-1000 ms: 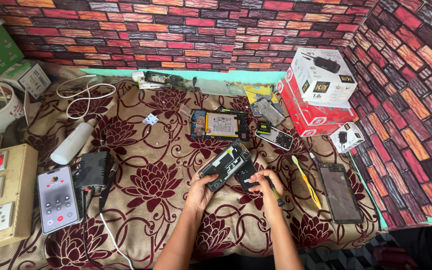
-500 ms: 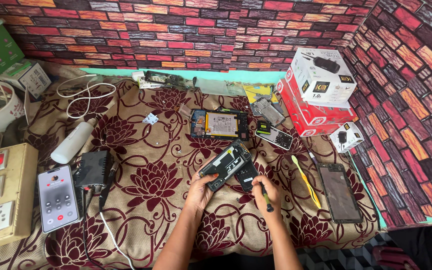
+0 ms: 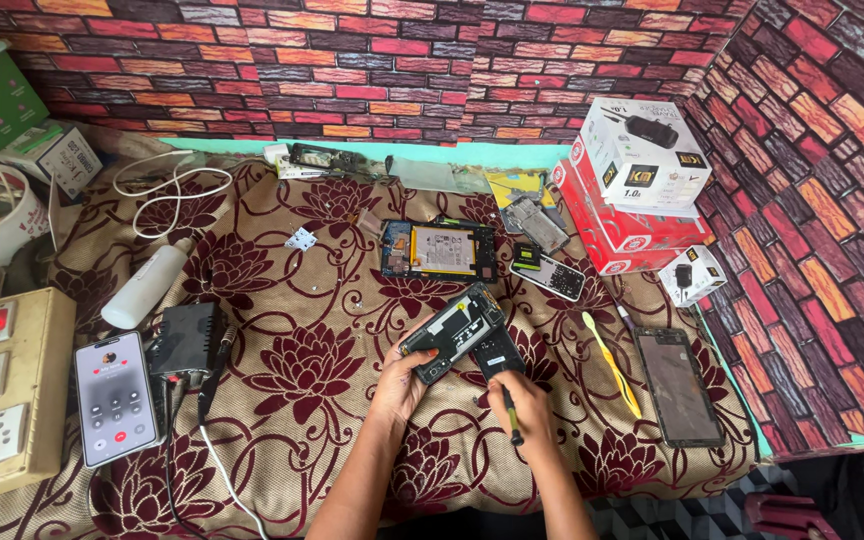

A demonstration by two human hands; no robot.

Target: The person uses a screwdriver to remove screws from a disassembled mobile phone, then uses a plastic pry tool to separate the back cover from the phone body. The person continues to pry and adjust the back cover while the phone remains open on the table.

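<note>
An opened phone (image 3: 455, 328) with its back off lies tilted on the flowered cloth (image 3: 292, 300), and my left hand (image 3: 399, 385) grips its lower left edge. Close beside it, my right hand (image 3: 520, 400) holds a thin green-handled tool (image 3: 511, 415), its tip at the dark part (image 3: 497, 352) just under the phone. Both forearms reach in from the bottom edge.
Another opened phone with a battery (image 3: 439, 250) lies behind. A yellow toothbrush (image 3: 614, 362) and a dark screen panel (image 3: 678, 385) lie right. Red and white boxes (image 3: 632, 190) stand back right. A lit phone (image 3: 112, 398), black box (image 3: 189, 340), white bottle (image 3: 147, 285) and socket board (image 3: 2, 390) sit left.
My right hand has shifted slightly down and right with the tool. The left hand and the opened phone stay put.
</note>
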